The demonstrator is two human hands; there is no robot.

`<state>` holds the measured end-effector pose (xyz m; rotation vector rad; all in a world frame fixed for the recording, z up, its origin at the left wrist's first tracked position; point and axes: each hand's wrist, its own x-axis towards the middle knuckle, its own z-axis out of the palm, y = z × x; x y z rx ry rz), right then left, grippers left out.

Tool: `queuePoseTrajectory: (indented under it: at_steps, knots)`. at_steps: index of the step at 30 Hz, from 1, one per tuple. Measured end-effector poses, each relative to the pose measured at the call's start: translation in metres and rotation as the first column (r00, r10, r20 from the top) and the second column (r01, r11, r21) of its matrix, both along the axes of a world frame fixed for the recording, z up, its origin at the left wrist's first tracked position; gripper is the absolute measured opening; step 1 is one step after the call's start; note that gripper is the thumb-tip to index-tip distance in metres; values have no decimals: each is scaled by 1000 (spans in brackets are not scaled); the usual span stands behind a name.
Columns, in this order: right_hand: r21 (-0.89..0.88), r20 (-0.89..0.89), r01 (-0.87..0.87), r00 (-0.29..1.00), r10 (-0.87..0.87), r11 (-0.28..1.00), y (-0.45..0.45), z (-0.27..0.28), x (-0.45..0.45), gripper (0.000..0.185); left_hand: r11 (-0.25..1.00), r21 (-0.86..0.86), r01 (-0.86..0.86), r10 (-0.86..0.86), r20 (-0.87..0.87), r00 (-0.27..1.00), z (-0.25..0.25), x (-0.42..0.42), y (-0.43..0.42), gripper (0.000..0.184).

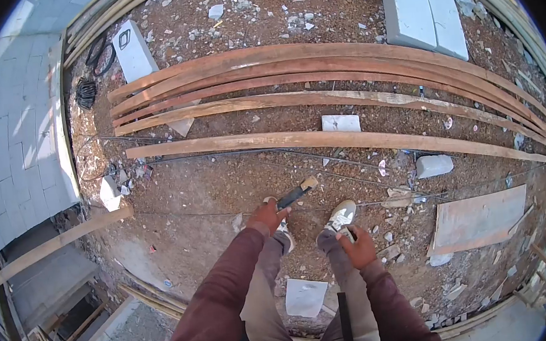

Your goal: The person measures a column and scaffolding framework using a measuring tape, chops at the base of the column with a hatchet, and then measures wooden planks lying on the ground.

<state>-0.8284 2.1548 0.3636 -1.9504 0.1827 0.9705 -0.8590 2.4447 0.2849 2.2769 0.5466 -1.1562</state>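
My left hand [264, 218], in front of my left leg, is closed around one end of a dark straight bar [291, 198] with a pale, wood-like end [309, 182]. The bar slants up to the right over the dirt; its exact kind does not show. My right hand [361, 250] is beside my right leg, fingers curled, with a small dark thing by the thumb that I cannot make out. Below the hands are my light shoes [342, 214]. Ahead of me, one long wooden plank [296, 139] lies across the ground, nearest to the bar.
Beyond lie several more planks [275, 55]. White blocks [416, 9] stand at the back right, another block [134, 51] at the back left. A board [481, 219] lies right. A block wall [13, 130] and a drop with steps [67, 282] are left. Rubble and thin cables litter the dirt.
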Motion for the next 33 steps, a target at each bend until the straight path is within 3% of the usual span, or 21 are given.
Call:
queuePoseTrajectory:
  at_steps: [4, 9, 12, 13, 15, 18, 20, 23, 24, 26, 27, 29, 31, 33]
  knots:
    - [14, 50, 84, 995, -85, 996, -15, -30, 33, 41, 1000, -20, 5, -5, 1, 1000, -37, 21, -40, 58]
    - [89, 223, 151, 960, -168, 984, -13, -122, 57, 39, 995, -78, 61, -65, -45, 997, -126, 26, -53, 66]
    - [34, 354, 88, 930, -94, 996, 13, -147, 73, 39, 993, -88, 78, -83, -64, 994, -180, 21, -57, 68]
    - [-79, 377, 31, 926, 1, 996, 20, -155, 75, 39, 992, -88, 89, -94, -46, 995, -195, 18, -54, 69]
    - [-7, 350, -53, 935, 52, 999, 39, -155, 79, 40, 987, -110, 118, -121, -15, 993, -222, 1, -48, 69]
    - [-5, 389, -180, 906, 168, 984, 57, -145, 75, 47, 960, -159, 230, -191, 228, 955, -276, -15, -34, 63]
    - [14, 401, -210, 897, 187, 978, 65, -130, 67, 46, 875, -309, 373, -241, 390, 889, -296, -14, -22, 51]
    - [-24, 450, -267, 858, 249, 963, 73, -126, 53, 49, 894, -392, 215, -173, 139, 975, -244, 15, -10, 49]
    - [-34, 451, -294, 848, 277, 955, 74, -120, 50, 50, 889, -190, 416, -361, 267, 894, -194, 43, -13, 54]
    - [-26, 522, -276, 816, 249, 961, 77, -109, 41, 50, 860, 139, 491, -489, 500, 715, -193, 73, 3, 64]
    - [-28, 550, -271, 799, 241, 962, 77, -106, 35, 50, 890, 208, 405, -438, 637, 634, -234, 82, 30, 70]
    - [11, 637, -229, 752, 170, 973, 81, -106, 23, 51, 800, 531, 279, -596, 757, 268, -222, 98, 45, 61]
    - [12, 694, -217, 704, 148, 976, 68, -87, 10, 51, 694, 651, 307, -719, 646, 255, -229, 102, 72, 78]
    - [-23, 700, -194, 698, 154, 981, 61, -77, 0, 51, 348, 774, 528, -933, 232, 275, -214, 108, 95, 84]
